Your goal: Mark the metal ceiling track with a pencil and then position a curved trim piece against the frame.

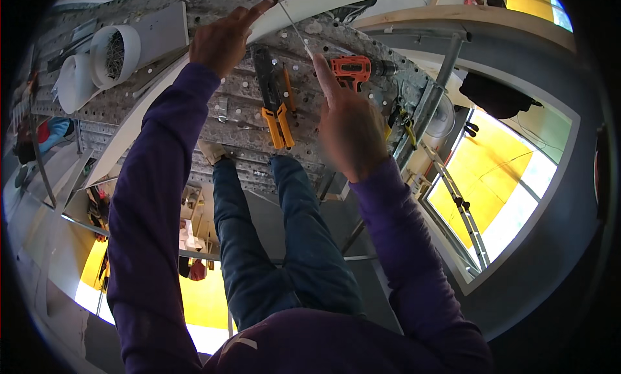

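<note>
My left hand [223, 41] reaches over a long pale strip [323, 4], index finger stretched out and the others curled, though I cannot tell whether it grips anything. My right hand [352, 128] extends its index finger to the lower end of a thin rod [294, 27] slanting between my hands; whether its blurred remainder clasps anything, I cannot tell. An orange drill [352, 68] and yellow-handled cutters [278, 121] lie on the platform [249, 136].

Strip [317, 3] crossing a platform [307, 123]
A drill [352, 68] is lying to its right, a tub [132, 47] to its left.
</note>
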Motion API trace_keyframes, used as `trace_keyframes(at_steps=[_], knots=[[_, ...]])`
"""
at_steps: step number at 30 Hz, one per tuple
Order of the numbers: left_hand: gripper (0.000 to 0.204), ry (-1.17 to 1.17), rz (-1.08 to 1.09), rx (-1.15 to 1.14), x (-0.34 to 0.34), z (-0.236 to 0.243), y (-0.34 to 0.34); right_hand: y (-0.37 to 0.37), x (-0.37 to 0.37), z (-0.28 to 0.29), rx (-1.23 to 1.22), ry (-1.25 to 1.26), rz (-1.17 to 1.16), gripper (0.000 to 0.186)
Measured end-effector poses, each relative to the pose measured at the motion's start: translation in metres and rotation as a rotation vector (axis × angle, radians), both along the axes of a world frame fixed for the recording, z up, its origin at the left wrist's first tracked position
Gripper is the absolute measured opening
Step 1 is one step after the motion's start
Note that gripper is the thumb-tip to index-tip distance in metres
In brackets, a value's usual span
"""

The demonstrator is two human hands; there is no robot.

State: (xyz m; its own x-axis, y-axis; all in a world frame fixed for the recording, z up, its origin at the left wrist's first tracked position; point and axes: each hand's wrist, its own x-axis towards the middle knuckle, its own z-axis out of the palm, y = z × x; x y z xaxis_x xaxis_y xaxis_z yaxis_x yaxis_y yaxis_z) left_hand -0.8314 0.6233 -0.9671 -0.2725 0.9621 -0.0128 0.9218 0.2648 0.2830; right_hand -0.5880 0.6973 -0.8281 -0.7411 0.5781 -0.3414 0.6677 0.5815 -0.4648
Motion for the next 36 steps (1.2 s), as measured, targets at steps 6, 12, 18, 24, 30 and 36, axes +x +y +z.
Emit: trace_keyframes(at_steps=[6,12,18,24,30,36], knots=[[0.063,-0.007,-0.013,0.084,-0.001,-0.003,-0.003,-0.001,0.003,0.002,0.010,-0.033,0.041,0.070],[0.065,-0.016,0.005,0.057,-0.005,-0.005,0.002,0.023,-0.052,-0.026,0.042,-0.062,0.066,0.070],[0.067,-0.031,0.014,0.048,-0.006,-0.004,0.000,-0.001,0.009,0.001,-0.021,-0.065,0.036,0.071],[0.068,-0.041,-0.008,0.055,-0.021,-0.014,0.007,0.034,-0.072,-0.038,0.000,-0.115,0.045,0.071],[0.070,-0.063,0.020,0.014,-0.014,-0.009,-0.008,-0.002,-0.013,-0.015,-0.057,-0.021,0.022,0.068],[0.057,-0.131,0.097,-0.045,-0.010,0.008,-0.002,0.019,-0.074,-0.047,0.035,-0.198,0.120,0.067]])
